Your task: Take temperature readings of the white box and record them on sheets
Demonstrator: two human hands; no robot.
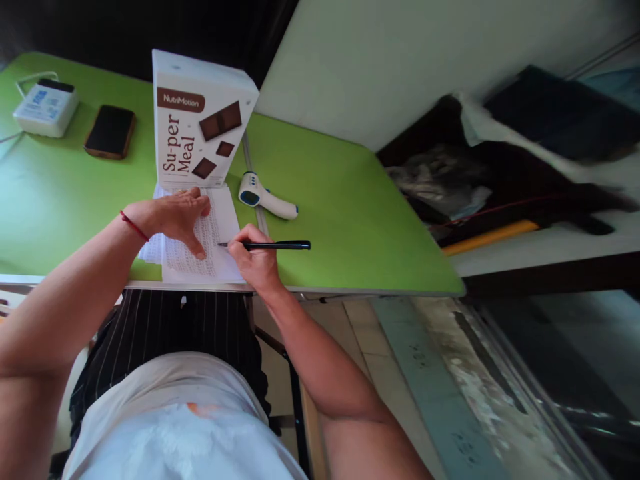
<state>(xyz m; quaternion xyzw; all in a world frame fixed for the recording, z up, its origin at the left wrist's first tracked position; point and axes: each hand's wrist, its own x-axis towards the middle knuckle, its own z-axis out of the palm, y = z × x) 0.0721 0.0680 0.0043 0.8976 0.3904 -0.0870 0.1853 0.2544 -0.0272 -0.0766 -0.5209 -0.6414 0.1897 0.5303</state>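
Observation:
Sheets of paper (225, 213) covered in lines of small writing lie at the front edge of the green table. My left hand (180, 217) rests on them with its fingers spread, a red string round the wrist. In my right hand (255, 260) is a black pen (285, 245), pinched between thumb and fingers. The pen's tip points left and meets the page near the end of the written lines, or hovers just over it; I cannot tell which. A white box printed "Su-per Meal" (200, 127) stands upright right behind the paper.
A white infrared thermometer (267, 198) lies right of the paper. Farther left are a dark phone (110, 131) and a white boxy device (47, 108) with a cable. The green table (340, 200) ends at a rounded right corner, near a shelf of dark cloths (560, 113).

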